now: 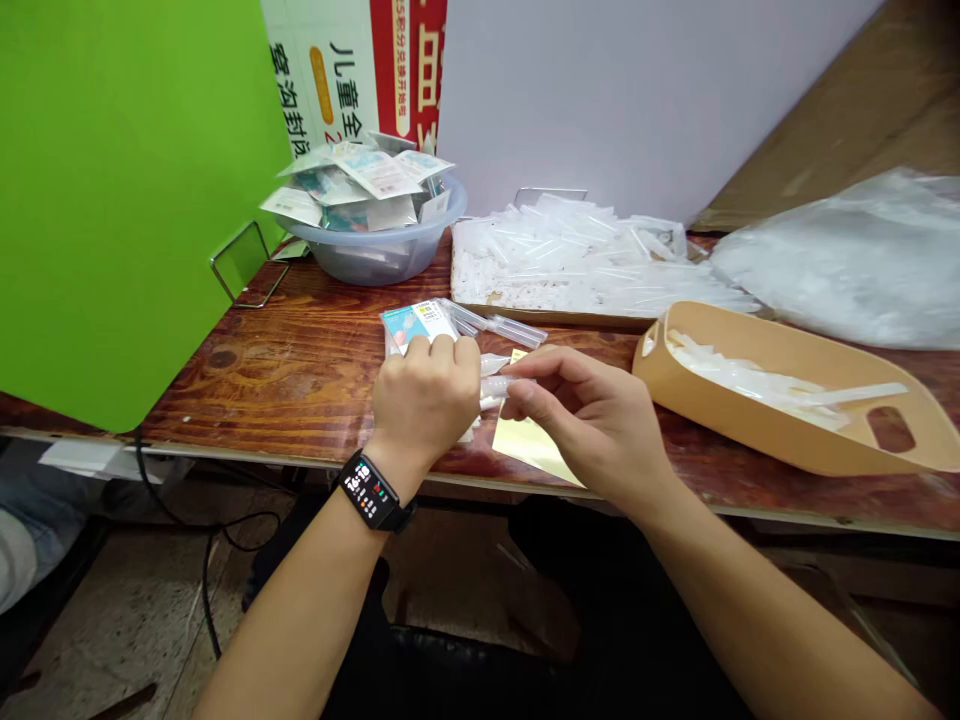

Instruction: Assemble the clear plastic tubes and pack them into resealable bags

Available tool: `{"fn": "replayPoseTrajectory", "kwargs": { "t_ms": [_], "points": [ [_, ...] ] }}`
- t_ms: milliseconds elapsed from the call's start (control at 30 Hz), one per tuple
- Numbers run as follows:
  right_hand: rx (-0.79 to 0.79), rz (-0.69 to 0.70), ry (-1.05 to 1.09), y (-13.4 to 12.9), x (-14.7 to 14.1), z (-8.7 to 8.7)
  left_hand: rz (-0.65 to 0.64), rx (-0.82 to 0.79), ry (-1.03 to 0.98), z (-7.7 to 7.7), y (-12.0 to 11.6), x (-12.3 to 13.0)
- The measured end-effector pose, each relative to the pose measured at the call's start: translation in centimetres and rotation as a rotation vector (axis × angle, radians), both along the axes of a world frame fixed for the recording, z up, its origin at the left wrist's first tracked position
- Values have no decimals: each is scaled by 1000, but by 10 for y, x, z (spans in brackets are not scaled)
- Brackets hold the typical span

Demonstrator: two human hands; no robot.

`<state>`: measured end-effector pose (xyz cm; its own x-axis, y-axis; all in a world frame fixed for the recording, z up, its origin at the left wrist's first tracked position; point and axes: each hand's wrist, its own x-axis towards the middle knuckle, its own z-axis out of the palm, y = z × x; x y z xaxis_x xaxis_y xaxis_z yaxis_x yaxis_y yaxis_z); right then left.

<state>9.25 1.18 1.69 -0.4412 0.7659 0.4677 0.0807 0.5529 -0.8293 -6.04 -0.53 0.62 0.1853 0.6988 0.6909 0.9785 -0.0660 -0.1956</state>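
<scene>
My left hand (427, 400), with a black smartwatch on the wrist, is closed around a clear plastic tube (495, 386) whose end sticks out toward the right. The thumb and fingertips of my right hand (592, 410) pinch that protruding end. Another clear piece with a tapered tip (493, 364) shows just above it, beside my left fist. Behind the fist lies a stack of printed blue-and-white cards (420, 322). Several clear tubes (517, 331) rest on the table past my hands. A yellow paper sheet (529, 440) lies under my right hand. My left palm is hidden.
A bluish plastic bowl (375, 255) heaped with packaged cards stands at the back left, beside a green panel (112, 200). A shallow tray (555, 312) of clear tubes lies behind. At right are a tan basket (750, 420) holding translucent strips and a clear plastic bag (847, 260).
</scene>
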Motion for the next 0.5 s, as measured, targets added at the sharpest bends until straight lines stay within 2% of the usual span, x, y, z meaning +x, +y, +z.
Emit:
{"fn": "replayPoseTrajectory", "kwargs": {
  "t_ms": [67,167,267,367,500],
  "points": [
    [71,-45,-57,2,0,1,-13,35,18,-1,1,1],
    [265,-132,-144,5,1,2,-31,64,35,-2,1,5],
    [414,-184,-200,6,2,1,-38,9,28,-2,1,8],
    [461,-195,-239,6,4,1,-42,-24,21,-1,0,8],
    [488,-172,-248,5,8,2,-28,60,33,-3,2,5]
  ]
}}
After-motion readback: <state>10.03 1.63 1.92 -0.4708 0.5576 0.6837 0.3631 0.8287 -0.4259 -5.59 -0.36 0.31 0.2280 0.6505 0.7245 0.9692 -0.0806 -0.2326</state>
